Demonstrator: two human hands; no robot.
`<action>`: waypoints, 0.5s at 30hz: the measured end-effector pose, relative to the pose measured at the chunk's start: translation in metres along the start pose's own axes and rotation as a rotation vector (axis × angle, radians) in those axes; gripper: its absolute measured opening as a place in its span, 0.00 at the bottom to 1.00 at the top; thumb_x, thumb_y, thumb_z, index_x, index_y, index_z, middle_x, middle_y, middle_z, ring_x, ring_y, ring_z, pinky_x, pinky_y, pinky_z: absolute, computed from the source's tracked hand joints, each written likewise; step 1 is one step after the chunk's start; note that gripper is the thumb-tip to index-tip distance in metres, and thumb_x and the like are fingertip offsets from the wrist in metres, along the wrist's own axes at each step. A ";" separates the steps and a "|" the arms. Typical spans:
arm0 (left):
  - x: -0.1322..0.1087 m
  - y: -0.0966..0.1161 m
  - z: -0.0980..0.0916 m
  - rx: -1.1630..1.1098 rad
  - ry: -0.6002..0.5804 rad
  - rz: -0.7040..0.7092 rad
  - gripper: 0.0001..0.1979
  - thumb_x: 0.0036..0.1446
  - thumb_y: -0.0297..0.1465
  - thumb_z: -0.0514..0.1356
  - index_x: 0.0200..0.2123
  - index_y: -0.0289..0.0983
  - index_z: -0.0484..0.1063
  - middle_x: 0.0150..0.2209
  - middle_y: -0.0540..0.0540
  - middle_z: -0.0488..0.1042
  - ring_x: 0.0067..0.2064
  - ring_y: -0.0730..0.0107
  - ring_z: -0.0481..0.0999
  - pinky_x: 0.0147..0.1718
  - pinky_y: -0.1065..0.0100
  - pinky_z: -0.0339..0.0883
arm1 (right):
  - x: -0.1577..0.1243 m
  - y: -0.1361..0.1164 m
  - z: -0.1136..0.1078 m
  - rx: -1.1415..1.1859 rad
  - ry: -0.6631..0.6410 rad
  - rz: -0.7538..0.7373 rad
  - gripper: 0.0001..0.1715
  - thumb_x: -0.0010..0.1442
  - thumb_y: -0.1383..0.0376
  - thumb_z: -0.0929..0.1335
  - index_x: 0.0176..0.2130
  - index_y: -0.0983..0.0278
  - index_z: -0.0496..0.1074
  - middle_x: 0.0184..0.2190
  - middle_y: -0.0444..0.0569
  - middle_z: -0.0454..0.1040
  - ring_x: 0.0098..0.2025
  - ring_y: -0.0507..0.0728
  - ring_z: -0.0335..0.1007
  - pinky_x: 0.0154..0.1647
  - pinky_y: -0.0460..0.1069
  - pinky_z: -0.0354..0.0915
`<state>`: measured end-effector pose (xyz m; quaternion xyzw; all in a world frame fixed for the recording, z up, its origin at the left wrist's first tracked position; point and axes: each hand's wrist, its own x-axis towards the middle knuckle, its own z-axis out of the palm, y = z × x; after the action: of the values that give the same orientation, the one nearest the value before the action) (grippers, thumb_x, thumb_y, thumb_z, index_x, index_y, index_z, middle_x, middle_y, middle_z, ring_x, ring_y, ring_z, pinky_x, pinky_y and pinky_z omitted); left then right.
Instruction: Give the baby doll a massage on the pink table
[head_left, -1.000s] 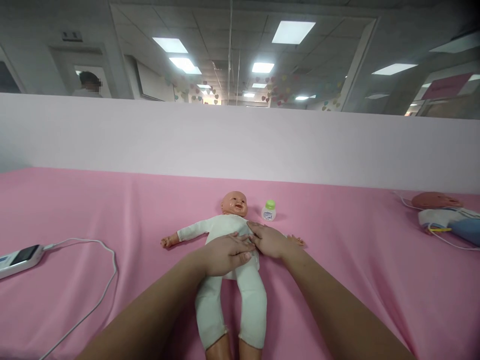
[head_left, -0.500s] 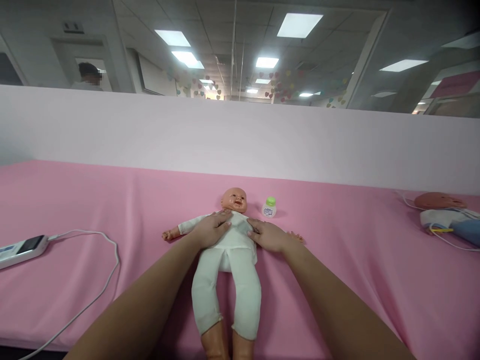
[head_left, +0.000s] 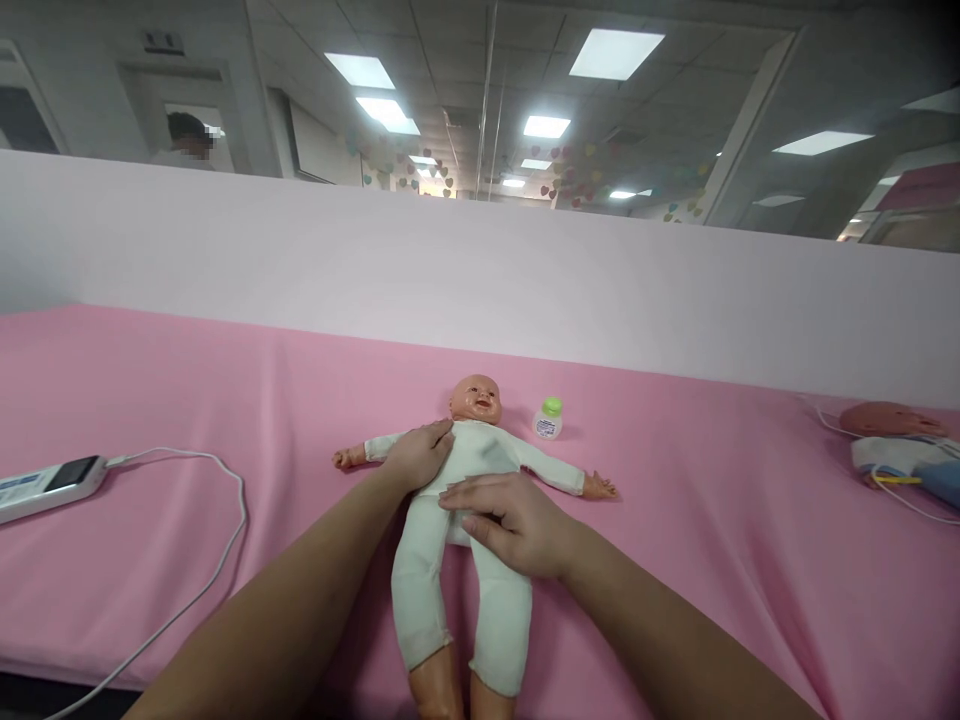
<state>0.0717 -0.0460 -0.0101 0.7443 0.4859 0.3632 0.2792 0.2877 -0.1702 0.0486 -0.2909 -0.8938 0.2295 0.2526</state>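
Observation:
A baby doll (head_left: 474, 448) in a white cloth suit lies on its back, arms spread and head away from me. My left hand (head_left: 421, 456) lies open against the doll's chest and shoulder on the left side, fingers pointing towards its neck. Across the lower belly and hip rests my right hand (head_left: 511, 515), its fingers stretched out to the left and holding nothing. A small clear bottle with a green cap (head_left: 548, 420) stands beside the doll's head on the right, apart from both hands.
A pink sheet (head_left: 675, 540) covers the surface, backed by a low white wall (head_left: 480, 270) with glass above. On the left lies a white handheld device (head_left: 56, 488) with a cable (head_left: 241, 500). Another doll (head_left: 892, 420) lies far right. A person (head_left: 187, 138) shows behind the glass.
My right hand has moved from the right side of the doll's chest down and left onto its lower belly, uncovering the doll's arm. My left hand stays on the chest.

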 end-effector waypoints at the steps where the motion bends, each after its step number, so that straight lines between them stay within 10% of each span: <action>1: -0.001 0.001 0.000 -0.006 -0.004 -0.001 0.28 0.62 0.47 0.59 0.60 0.42 0.76 0.66 0.42 0.71 0.70 0.49 0.65 0.70 0.55 0.48 | 0.001 0.001 0.002 0.005 -0.007 0.004 0.24 0.72 0.56 0.62 0.63 0.56 0.73 0.61 0.44 0.77 0.65 0.59 0.70 0.67 0.56 0.65; 8: -0.005 0.008 0.000 -0.023 -0.001 -0.012 0.27 0.62 0.47 0.59 0.59 0.41 0.76 0.67 0.41 0.70 0.70 0.47 0.64 0.71 0.53 0.48 | 0.013 0.044 -0.002 -0.267 -0.137 0.251 0.48 0.70 0.37 0.58 0.76 0.60 0.48 0.77 0.51 0.47 0.79 0.65 0.34 0.78 0.66 0.34; 15: -0.004 0.007 0.002 -0.012 -0.026 -0.005 0.27 0.61 0.47 0.60 0.59 0.42 0.76 0.67 0.42 0.70 0.71 0.47 0.63 0.71 0.54 0.46 | 0.013 0.068 -0.013 -0.333 -0.080 0.564 0.54 0.70 0.36 0.53 0.77 0.68 0.42 0.77 0.58 0.43 0.79 0.66 0.38 0.76 0.64 0.40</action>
<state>0.0757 -0.0524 -0.0068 0.7461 0.4820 0.3554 0.2908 0.3136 -0.1093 0.0251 -0.5550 -0.8125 0.1524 0.0928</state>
